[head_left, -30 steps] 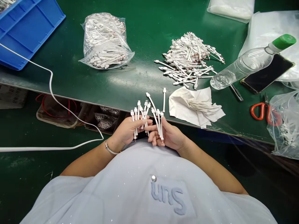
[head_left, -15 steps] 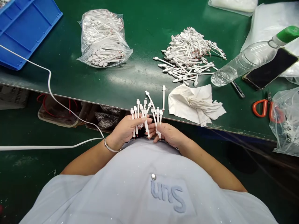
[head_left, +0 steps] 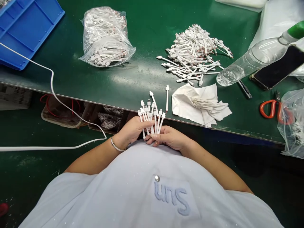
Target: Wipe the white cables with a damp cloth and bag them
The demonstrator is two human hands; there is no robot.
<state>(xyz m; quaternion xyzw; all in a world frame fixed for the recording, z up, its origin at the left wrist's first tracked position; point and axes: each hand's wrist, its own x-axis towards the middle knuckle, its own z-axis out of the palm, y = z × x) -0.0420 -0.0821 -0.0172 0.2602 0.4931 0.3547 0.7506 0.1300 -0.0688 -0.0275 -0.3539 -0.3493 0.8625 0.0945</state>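
Note:
Several short white cables with USB-like plugs [head_left: 145, 117] are fanned upright in my left hand [head_left: 133, 129], its thumb pressed across them. My right hand [head_left: 169, 137] is closed on more of these cables [head_left: 159, 122], holding their lower ends right beside the left bunch. The two hands touch or nearly touch, and the fingers behind the cables are partly hidden. Just beyond, one cable [head_left: 167, 98] lies singly at the table edge, and another [head_left: 153, 99] leans close behind the bunch. A large heap of the same cables [head_left: 193, 52] lies farther back on the green table [head_left: 147, 57].
A clear bag full of cables [head_left: 106, 38] lies back left, near a blue crate [head_left: 28, 28]. To the right are a white cloth [head_left: 201, 104], a water bottle [head_left: 251, 60], a phone [head_left: 277, 68], a pen [head_left: 244, 89], orange-handled scissors [head_left: 268, 109] and a plastic bag [head_left: 293, 126].
My hands have drawn together, so the two bunches of cables now stand side by side with hardly a gap. The view has shifted slightly.

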